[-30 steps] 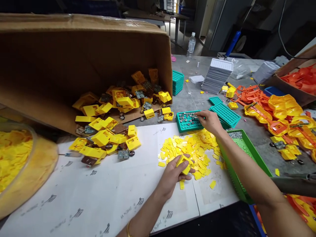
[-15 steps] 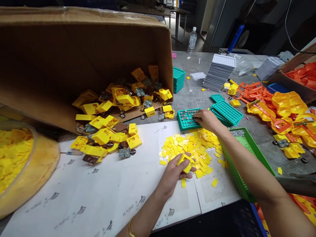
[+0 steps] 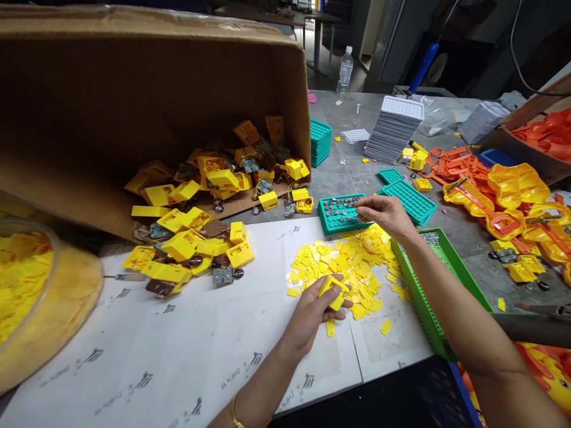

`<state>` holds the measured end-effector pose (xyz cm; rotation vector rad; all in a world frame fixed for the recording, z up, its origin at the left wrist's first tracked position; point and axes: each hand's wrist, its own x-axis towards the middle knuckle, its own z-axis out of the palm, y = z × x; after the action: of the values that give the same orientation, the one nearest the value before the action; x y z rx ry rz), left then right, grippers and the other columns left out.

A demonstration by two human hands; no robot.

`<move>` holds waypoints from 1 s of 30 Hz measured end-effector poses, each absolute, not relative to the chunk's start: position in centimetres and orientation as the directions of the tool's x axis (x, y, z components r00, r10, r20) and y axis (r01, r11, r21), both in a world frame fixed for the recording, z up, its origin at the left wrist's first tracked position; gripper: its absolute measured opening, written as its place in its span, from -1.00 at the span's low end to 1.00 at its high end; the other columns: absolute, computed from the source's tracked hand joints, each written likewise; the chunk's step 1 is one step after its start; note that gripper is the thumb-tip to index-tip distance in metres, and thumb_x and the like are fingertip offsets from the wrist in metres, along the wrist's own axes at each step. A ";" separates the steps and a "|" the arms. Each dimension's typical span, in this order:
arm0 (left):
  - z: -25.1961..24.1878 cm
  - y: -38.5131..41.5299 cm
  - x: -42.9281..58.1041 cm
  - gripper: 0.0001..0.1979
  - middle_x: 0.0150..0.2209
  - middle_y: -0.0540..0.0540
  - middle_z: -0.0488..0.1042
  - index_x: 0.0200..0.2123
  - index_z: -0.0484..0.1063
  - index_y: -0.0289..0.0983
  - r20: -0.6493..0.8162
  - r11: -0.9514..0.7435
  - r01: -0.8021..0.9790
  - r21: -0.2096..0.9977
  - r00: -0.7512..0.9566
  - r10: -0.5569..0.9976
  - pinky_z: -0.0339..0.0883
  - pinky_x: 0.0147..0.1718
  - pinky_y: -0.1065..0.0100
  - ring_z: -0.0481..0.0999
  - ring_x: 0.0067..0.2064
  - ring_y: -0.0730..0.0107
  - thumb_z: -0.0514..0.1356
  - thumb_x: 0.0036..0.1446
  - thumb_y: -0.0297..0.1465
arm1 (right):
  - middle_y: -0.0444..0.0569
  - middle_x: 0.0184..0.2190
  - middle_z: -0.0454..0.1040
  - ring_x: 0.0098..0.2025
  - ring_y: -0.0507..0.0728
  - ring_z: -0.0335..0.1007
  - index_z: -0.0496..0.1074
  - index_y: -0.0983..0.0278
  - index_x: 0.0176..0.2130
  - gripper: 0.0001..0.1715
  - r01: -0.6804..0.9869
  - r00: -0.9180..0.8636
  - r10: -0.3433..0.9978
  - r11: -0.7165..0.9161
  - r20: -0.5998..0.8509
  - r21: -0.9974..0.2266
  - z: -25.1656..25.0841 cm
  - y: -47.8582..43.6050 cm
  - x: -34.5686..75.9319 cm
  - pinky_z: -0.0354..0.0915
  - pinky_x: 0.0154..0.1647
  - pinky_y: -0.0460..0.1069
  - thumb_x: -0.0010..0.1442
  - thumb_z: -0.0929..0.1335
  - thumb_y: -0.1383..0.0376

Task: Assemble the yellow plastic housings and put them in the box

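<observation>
Yellow plastic formed the housing (image 3: 337,301) gripped in my left fingers (image 3: 338,316); whether my right fingers (image 3: 368,203), near the teal tray (image 3: 343,228), pinched a metal disc, I couldn't tell. A loose pinch risked losing one among the flat yellow pieces (image 3: 361,282) below them.

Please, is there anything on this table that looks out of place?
Perhaps one white tray: it lies alone, left of the tall white stack. A yellow piece also lies apart from the yellow pile.
</observation>
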<state>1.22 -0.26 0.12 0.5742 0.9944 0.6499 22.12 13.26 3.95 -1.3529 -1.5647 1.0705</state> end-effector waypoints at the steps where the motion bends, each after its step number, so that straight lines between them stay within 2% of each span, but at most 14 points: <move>1: 0.1 -0.2 1.2 -0.63 0.04 -0.24 0.42 -0.02 0.37 -0.30 -0.569 0.675 -0.231 0.701 0.389 0.725 0.46 -0.36 0.46 0.59 -0.21 0.34 0.22 0.13 -0.27 | -0.05 -0.45 0.50 -0.43 0.05 0.45 0.47 0.32 -0.28 -0.62 0.324 -0.111 0.994 0.038 0.002 -0.945 3.7 13.1 22.2 0.41 -0.34 -0.01 -0.03 0.43 0.10; 3: 0.1 -0.2 1.2 -0.63 0.04 -0.24 0.42 -0.02 0.37 -0.30 -0.571 0.673 -0.236 0.701 0.381 0.727 0.46 -0.37 0.46 0.59 -0.21 0.34 0.22 0.13 -0.27 | -0.04 -0.45 0.52 -0.43 0.06 0.46 0.48 0.33 -0.26 -0.61 0.374 -0.110 0.993 0.006 -0.038 -0.927 3.5 12.9 22.2 0.41 -0.36 0.00 -0.03 0.42 0.11; 8: 0.2 -0.2 1.2 -0.64 0.04 -0.24 0.42 -0.03 0.38 -0.30 -0.569 0.673 -0.250 0.696 0.378 0.730 0.46 -0.38 0.46 0.59 -0.22 0.34 0.23 0.11 -0.28 | -0.05 -0.47 0.52 -0.46 0.02 0.37 0.52 0.30 -0.42 -0.83 0.549 -0.153 0.987 0.053 -0.038 -0.834 4.0 13.4 22.0 0.30 -0.43 -0.07 -0.02 0.43 0.23; 12: 0.2 -0.3 1.2 -0.63 0.02 -0.24 0.43 -0.04 0.39 -0.29 -0.564 0.671 -0.258 0.695 0.383 0.731 0.46 -0.38 0.46 0.59 -0.21 0.33 0.24 0.10 -0.27 | -0.07 -0.51 0.52 -0.50 0.02 0.35 0.56 0.32 -0.37 -0.84 0.675 -0.157 0.983 0.033 -0.100 -0.737 3.9 14.3 21.7 0.23 -0.51 -0.09 0.00 0.42 0.28; 18: 0.5 -0.3 1.1 -0.65 0.13 -0.24 0.36 -0.06 0.40 -0.29 -0.560 0.668 -0.266 0.695 0.381 0.735 0.46 -0.39 0.46 0.58 -0.23 0.37 0.24 0.09 -0.27 | -0.10 -0.60 0.49 -0.58 0.01 0.33 0.58 0.34 -0.35 -0.83 0.742 -0.156 0.971 -0.005 -0.179 -0.671 3.8 15.1 21.2 0.24 -0.55 -0.11 -0.03 0.44 0.33; 26: 0.4 0.0 0.8 -0.63 -0.06 -0.21 0.48 -0.07 0.42 -0.33 -0.490 0.583 -0.372 0.723 0.319 0.811 0.30 -0.61 0.54 0.50 -0.38 0.49 0.22 0.10 -0.25 | -0.11 -0.59 0.48 -0.57 0.01 0.34 0.52 0.32 -0.47 -0.98 0.802 -0.146 0.967 -0.008 -0.210 -0.598 4.6 15.2 20.6 0.22 -0.59 -0.12 -0.04 0.42 0.40; 30: 0.3 0.4 0.5 -0.67 -0.14 -0.21 0.50 -0.11 0.44 -0.37 -0.474 0.545 -0.485 0.684 0.271 0.838 0.36 -0.57 0.49 0.52 -0.38 0.43 0.19 0.10 -0.31 | -0.11 -0.60 0.45 -0.59 0.00 0.35 0.47 0.34 -0.49 -0.97 0.773 -0.135 0.948 -0.081 -0.288 -0.630 5.0 15.4 21.0 0.28 -0.59 -0.12 -0.06 0.42 0.43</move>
<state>0.54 0.36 0.30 0.4509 0.9200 0.9318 20.97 15.40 5.02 -1.8819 -1.9411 1.0250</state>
